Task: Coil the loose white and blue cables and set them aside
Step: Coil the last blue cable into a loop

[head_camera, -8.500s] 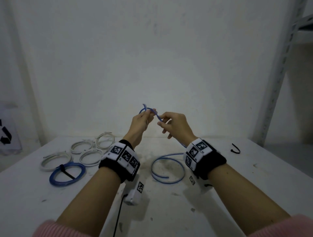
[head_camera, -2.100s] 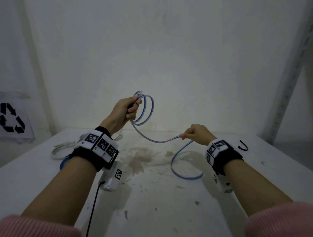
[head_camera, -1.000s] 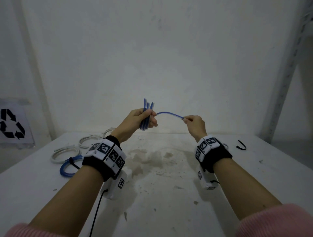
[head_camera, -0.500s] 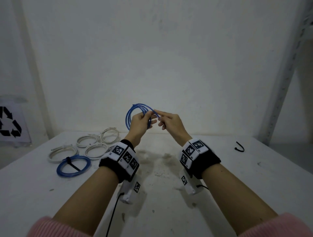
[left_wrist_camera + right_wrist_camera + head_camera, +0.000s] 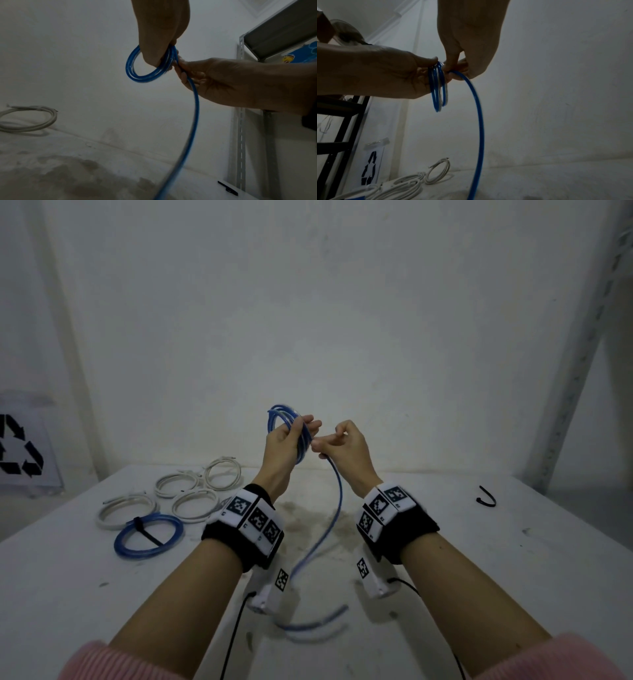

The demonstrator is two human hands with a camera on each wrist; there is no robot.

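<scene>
1. You face a plain white plastered wall (image 5: 342,302), dimly and evenly lit, marked with faint scuffs.
2. Below it lies a white table top (image 5: 513,577) with a brownish stain (image 5: 308,518) near its middle.
3. On your right stands a grey perforated metal shelving upright (image 5: 582,354).
4. On your left a white sheet printed with a black recycling symbol (image 5: 20,450) leans against the wall.
5. A black frame rack (image 5: 342,121) shows at the far left in the right wrist view.
</scene>
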